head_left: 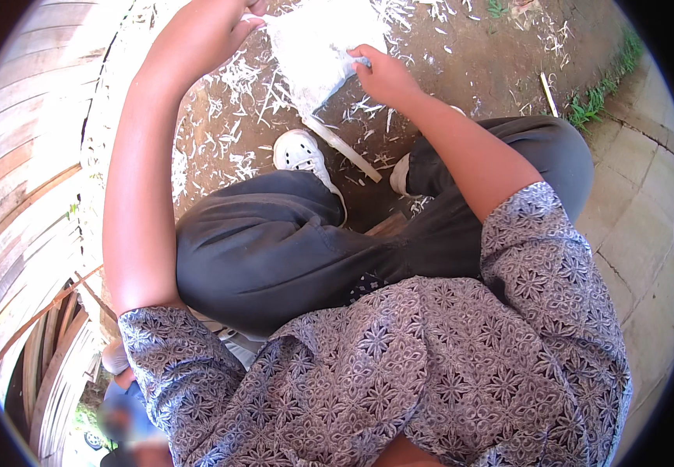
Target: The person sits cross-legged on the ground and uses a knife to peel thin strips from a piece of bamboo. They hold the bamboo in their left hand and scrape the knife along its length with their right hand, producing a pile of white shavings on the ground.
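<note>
In front of my feet a bright white, thin sheet (323, 48), perhaps a sack or cloth, spreads out between my hands; glare hides its details. My right hand (383, 76) pinches its right edge between thumb and fingers. Up at the picture's top edge is my left hand (220, 27), partly cut off, its thumb and fingers closed on a white corner by the sheet's left side. From under the sheet's lower tip a pale wooden strip (344, 148) slants down between my white shoes (299, 152).
White shavings (224, 140) litter the brown soil (469, 70). Stacked wooden planks (21, 156) run along the left, and paving slabs (640, 187) lie on the right beside some grass (586, 105). Another person (130, 412) is at the lower left, behind my left arm.
</note>
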A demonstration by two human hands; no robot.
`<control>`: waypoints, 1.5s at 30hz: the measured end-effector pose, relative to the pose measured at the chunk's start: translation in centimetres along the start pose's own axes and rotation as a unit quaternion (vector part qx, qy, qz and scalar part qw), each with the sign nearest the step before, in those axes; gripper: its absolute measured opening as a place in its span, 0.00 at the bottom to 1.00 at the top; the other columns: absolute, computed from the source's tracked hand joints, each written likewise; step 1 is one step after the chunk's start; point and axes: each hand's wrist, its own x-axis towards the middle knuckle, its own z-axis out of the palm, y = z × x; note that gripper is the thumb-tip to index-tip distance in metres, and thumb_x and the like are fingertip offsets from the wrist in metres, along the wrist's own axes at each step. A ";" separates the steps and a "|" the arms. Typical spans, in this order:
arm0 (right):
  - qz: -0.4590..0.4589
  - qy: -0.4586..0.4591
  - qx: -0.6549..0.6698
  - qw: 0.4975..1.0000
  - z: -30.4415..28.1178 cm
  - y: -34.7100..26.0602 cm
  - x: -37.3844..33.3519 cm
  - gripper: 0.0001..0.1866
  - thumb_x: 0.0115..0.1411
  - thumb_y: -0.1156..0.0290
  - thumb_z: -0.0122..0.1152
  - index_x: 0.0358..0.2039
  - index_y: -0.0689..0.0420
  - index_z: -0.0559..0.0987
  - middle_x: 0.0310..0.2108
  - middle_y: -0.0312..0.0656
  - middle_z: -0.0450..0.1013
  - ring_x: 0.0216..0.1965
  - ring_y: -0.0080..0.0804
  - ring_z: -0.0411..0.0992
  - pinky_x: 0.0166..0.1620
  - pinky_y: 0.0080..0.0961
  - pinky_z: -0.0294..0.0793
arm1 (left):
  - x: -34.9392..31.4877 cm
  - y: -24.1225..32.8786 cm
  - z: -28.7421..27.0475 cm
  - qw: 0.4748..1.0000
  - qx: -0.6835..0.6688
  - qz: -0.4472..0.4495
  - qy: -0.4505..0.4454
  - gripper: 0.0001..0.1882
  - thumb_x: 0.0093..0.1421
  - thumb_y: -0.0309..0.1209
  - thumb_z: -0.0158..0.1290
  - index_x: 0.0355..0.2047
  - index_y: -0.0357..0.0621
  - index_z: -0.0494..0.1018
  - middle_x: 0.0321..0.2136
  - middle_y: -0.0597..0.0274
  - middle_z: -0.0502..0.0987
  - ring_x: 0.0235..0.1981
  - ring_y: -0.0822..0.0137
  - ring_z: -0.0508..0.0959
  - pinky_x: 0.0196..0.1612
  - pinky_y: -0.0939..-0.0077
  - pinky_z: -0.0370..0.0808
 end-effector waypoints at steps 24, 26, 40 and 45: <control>0.050 -0.045 -0.031 0.997 -0.6 -0.8 1.7 0.16 0.70 0.62 0.53 0.57 0.46 0.76 0.31 0.48 0.79 0.36 0.45 0.80 0.44 0.43 0.77 | -0.9 -1.2 1.9 0.998 0.013 -0.060 -0.016 0.10 0.68 0.38 0.58 0.40 0.45 0.78 0.16 0.57 0.75 0.17 0.63 0.73 0.28 0.62 0.70; 0.058 -0.032 -0.008 0.998 -1.5 -3.6 1.2 0.17 0.70 0.60 0.54 0.57 0.46 0.76 0.31 0.46 0.80 0.36 0.45 0.80 0.43 0.43 0.77 | -1.4 -1.9 2.3 0.997 0.010 -0.077 -0.025 0.09 0.67 0.36 0.59 0.42 0.45 0.77 0.16 0.56 0.74 0.17 0.64 0.72 0.28 0.63 0.69; 0.147 -0.026 0.227 0.962 1.2 -7.0 5.8 0.20 0.66 0.52 0.62 0.41 0.59 0.80 0.21 0.40 0.75 0.21 0.32 0.75 0.27 0.32 0.74 | -0.9 1.6 1.8 0.996 0.079 0.044 0.001 0.07 0.66 0.33 0.56 0.40 0.44 0.75 0.29 0.51 0.82 0.34 0.48 0.83 0.38 0.53 0.77; 0.040 0.027 0.074 0.996 2.9 -5.9 7.3 0.20 0.66 0.56 0.59 0.39 0.64 0.78 0.32 0.52 0.79 0.35 0.50 0.79 0.42 0.42 0.77 | -1.5 1.0 1.9 0.997 0.071 0.022 -0.004 0.08 0.67 0.35 0.56 0.41 0.46 0.76 0.29 0.51 0.83 0.34 0.49 0.83 0.38 0.55 0.77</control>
